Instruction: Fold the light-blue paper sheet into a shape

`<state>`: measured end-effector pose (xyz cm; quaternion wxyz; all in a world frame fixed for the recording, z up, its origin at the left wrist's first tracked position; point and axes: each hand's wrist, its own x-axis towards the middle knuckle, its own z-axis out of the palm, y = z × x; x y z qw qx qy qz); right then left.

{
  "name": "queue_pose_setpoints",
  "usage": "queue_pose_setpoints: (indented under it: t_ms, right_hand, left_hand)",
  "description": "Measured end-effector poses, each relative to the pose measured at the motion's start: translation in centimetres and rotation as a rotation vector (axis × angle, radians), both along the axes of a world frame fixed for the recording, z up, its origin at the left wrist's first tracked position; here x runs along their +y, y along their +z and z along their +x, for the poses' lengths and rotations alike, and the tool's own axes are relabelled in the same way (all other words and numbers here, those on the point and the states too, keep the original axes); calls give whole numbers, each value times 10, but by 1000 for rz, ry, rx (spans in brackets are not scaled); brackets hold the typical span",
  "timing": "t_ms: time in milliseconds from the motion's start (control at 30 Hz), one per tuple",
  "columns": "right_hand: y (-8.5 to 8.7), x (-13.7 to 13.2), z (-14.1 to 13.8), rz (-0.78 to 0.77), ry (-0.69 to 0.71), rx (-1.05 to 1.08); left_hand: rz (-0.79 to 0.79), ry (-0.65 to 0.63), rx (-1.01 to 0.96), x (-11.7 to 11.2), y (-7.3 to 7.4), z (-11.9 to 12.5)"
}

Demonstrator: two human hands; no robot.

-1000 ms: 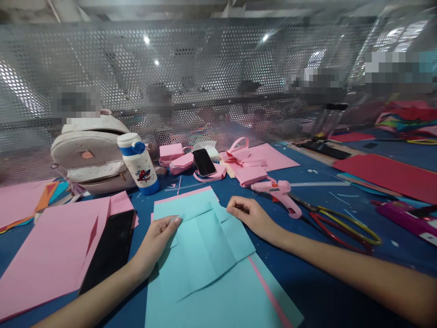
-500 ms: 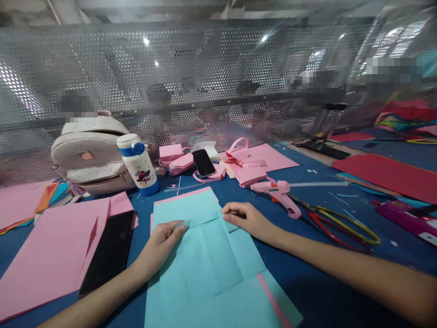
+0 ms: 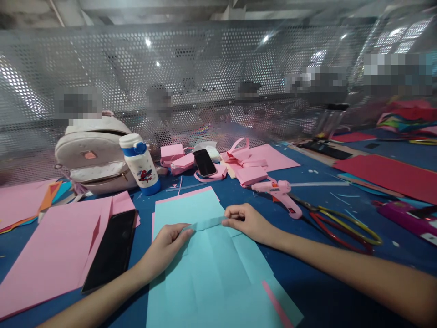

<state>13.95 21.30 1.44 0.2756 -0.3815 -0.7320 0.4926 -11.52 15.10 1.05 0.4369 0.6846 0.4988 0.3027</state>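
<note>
A creased sheet of light blue paper lies over other light blue sheets, with its far edge bent up into a narrow flap. My left hand pinches the left end of that flap between thumb and fingers. At the flap's right end, my right hand grips the paper the same way. A thin pink strip rests on the blue paper near its lower right. Pink paper shows from under the far edge of the blue stack.
Pink sheets and a black tablet-like device lie left. Behind are a white backpack, a bottle, a phone and small pink paper bags. On the right lie a glue gun and scissors.
The far edge of the blue sheet now stands up as a clearer flap. Both hands have shifted slightly right, still pinching its ends.
</note>
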Motion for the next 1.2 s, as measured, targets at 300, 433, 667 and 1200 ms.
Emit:
queue_pose_setpoints:
  t_ms: [300,433,667,1200]
  right_hand:
    - [1,2,1,35,-58,54]
    - [3,1,0,33,-73,79]
    - [6,-2,0,147,-5,77]
    - [3,-8,-1,191,44,-7]
  left_hand:
    - [6,17,-5,0,0,0]
    - [-5,15,-1,0,1,0]
    - [-30,-29,19,0,1,2]
    - [-102,-150,-2,5,7,2]
